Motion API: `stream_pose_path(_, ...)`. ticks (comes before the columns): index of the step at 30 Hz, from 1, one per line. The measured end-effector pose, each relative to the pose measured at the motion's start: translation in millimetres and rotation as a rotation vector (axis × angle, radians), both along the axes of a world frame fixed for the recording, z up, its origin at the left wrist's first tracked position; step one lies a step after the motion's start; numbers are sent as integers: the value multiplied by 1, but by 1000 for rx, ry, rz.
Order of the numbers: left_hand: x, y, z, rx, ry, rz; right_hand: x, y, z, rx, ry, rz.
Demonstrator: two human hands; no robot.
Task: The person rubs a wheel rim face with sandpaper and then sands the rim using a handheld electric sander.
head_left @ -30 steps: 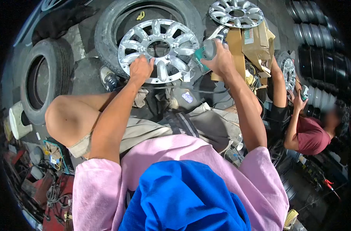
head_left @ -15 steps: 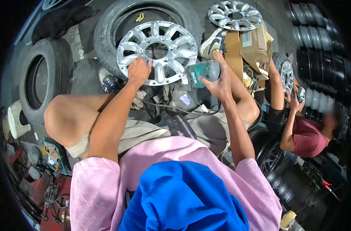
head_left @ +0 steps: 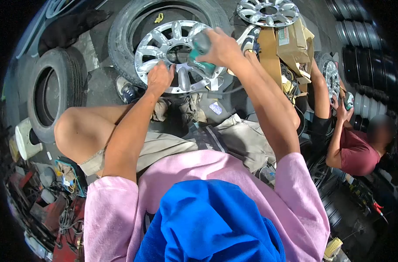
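A silver multi-spoke wheel rim [head_left: 176, 29] with whitish, scuffed spokes leans on a large tyre in front of me. My left hand [head_left: 160, 78] grips its near-left side, fingers curled over a spoke by the centre hole. In my right hand [head_left: 223, 47] is a green and grey palm sander [head_left: 202, 63], held over the rim's right-hand spokes. Its pad is mostly hidden, so I cannot tell whether it touches the metal. The sander's cord runs off below the right forearm.
A large tyre [head_left: 120, 52] lies behind the rim, another tyre [head_left: 42, 102] at left. A second rim [head_left: 268, 12] rests by a cardboard box [head_left: 292, 48]. At right a co-worker [head_left: 358, 150] holds a similar tool at another rim. Black wheels [head_left: 367, 65] are stacked beyond.
My right hand has moved the palm sander left and up, from the rim's right edge to over its spokes. My left hand stays on the rim with little movement.
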State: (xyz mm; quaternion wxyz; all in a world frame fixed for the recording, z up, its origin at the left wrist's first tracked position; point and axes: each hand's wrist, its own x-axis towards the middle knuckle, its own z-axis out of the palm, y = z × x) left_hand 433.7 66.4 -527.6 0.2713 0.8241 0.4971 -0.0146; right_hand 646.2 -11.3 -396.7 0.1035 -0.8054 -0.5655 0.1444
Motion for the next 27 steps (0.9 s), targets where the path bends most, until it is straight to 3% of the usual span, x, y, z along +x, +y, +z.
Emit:
stream_pose_path(5, 0, 1, 0, -45, -23, 40, 1, 6, -3, -91, -25, 273)
stream_pose_path(11, 1, 0, -3, -62, -32, 53, -5, -45, 44, -90, -37, 358)
stream_pose_path(17, -4, 2, 6, -101, -121, 86, -26, 27, 8, -102, -160, 428)
stream_pose_path(21, -3, 4, 3, -129, -131, 129, -43, 72, -4, -296, -325, 535)
stream_pose_path(23, -2, 5, -2, -122, -134, 129, -45, 75, -1, -385, -409, 595)
stream_pose_path(27, -5, 7, 5, -128, -159, 119, 1, 32, 21, -296, -382, 731)
